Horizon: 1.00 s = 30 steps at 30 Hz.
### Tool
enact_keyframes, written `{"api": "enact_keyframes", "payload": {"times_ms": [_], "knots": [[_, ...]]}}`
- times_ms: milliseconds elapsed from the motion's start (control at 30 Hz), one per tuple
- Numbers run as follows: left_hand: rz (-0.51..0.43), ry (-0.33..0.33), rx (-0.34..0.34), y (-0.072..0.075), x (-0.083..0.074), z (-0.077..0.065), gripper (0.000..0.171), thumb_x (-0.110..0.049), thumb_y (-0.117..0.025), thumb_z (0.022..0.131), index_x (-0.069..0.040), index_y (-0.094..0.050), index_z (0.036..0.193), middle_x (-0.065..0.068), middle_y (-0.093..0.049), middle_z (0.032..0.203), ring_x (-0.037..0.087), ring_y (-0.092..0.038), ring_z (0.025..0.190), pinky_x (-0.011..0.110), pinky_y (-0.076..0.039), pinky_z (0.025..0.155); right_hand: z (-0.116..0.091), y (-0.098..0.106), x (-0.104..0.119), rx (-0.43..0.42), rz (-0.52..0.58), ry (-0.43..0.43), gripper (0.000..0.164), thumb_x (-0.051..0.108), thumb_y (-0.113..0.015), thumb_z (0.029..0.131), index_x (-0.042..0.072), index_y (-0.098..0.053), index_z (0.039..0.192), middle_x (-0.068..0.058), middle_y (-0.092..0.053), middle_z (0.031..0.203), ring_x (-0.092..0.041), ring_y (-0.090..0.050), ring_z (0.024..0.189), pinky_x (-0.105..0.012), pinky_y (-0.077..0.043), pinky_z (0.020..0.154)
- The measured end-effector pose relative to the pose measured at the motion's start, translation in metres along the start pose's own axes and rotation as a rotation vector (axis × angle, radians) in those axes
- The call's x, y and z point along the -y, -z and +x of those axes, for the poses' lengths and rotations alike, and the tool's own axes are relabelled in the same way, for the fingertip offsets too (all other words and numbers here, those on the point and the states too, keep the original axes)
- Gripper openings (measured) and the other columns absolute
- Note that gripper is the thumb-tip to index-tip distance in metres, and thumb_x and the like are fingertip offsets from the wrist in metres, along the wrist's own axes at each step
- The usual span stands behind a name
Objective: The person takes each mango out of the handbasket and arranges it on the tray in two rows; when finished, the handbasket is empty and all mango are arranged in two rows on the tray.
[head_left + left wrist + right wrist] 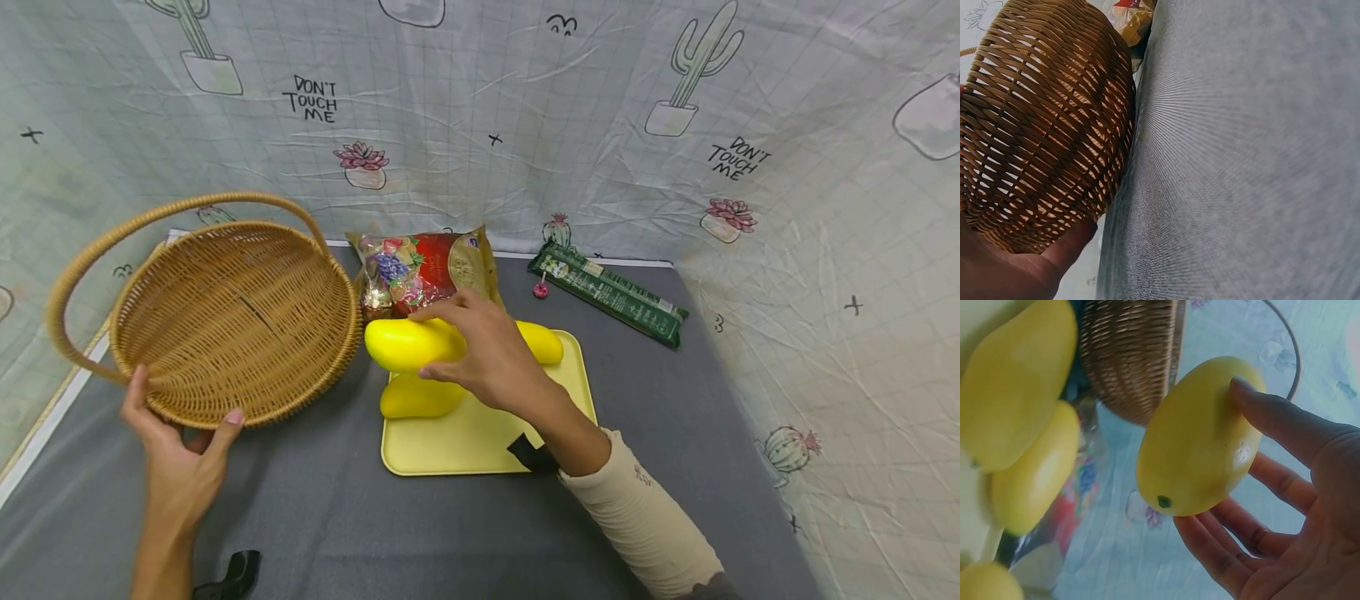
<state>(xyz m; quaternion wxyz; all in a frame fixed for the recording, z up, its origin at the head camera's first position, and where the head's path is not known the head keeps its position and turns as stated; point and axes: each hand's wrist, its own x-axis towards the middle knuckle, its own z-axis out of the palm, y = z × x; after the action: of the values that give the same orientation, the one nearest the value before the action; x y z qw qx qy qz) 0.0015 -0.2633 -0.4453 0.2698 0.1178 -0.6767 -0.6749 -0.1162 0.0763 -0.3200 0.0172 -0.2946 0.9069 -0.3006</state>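
A yellow mango (408, 344) is held up between the thumb and fingers of my right hand (497, 357), above the pale yellow tray (465, 446). In the right wrist view the held mango (1200, 437) shows a small green stem mark. Another mango (420, 397) lies on the tray below it, and one more mango (542, 342) shows behind my hand. At the left, my left hand (178, 458) grips the near rim of a round wicker basket (240, 325), thumb over the edge. The basket is tilted toward me, and its visible inside holds nothing.
Behind the tray lies a red and gold candy bag (431, 267). A long green packet (611, 292) rests at the back right beside a small pink lollipop (541, 289). A black strap-like piece (232, 575) sits at the front edge. Patterned cloth (487, 108) encloses the table.
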Motion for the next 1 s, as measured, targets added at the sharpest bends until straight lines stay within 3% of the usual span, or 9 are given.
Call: {"api": "enact_keyframes", "payload": {"times_ms": [300, 600, 1000], "knots": [[0.017, 0.016, 0.001, 0.001, -0.001, -0.001, 0.111, 0.017, -0.072, 0.086, -0.027, -0.011, 0.167, 0.011, -0.016, 0.172, 0.033, -0.034, 0.152, 0.006, -0.051, 0.093, -0.033, 0.007, -0.035, -0.06, -0.027, -0.091, 0.06, 0.029, -0.096, 0.079, 0.026, -0.072, 0.135, -0.001, -0.064, 0.117, -0.021, -0.057, 0.101, -0.039, -0.05, 0.085], [0.02, 0.028, 0.012, 0.003, -0.001, 0.0, 0.111, 0.015, -0.073, 0.087, -0.029, -0.01, 0.167, 0.01, -0.016, 0.172, 0.032, -0.032, 0.154, 0.009, -0.049, 0.099, -0.064, 0.006, -0.067, -0.071, -0.055, -0.203, 0.064, 0.028, -0.097, 0.078, 0.024, -0.072, 0.136, -0.005, -0.064, 0.116, -0.024, -0.056, 0.098, -0.04, -0.047, 0.083], [0.032, 0.025, 0.014, 0.003, -0.004, 0.001, 0.11, 0.014, -0.074, 0.088, -0.028, -0.011, 0.167, 0.009, -0.015, 0.172, 0.032, -0.032, 0.154, 0.008, -0.05, 0.097, -0.088, -0.009, -0.093, -0.047, -0.097, -0.271, 0.062, 0.024, -0.098, 0.077, 0.019, -0.073, 0.133, -0.009, -0.064, 0.123, -0.029, -0.059, 0.109, -0.052, -0.052, 0.096]]}}
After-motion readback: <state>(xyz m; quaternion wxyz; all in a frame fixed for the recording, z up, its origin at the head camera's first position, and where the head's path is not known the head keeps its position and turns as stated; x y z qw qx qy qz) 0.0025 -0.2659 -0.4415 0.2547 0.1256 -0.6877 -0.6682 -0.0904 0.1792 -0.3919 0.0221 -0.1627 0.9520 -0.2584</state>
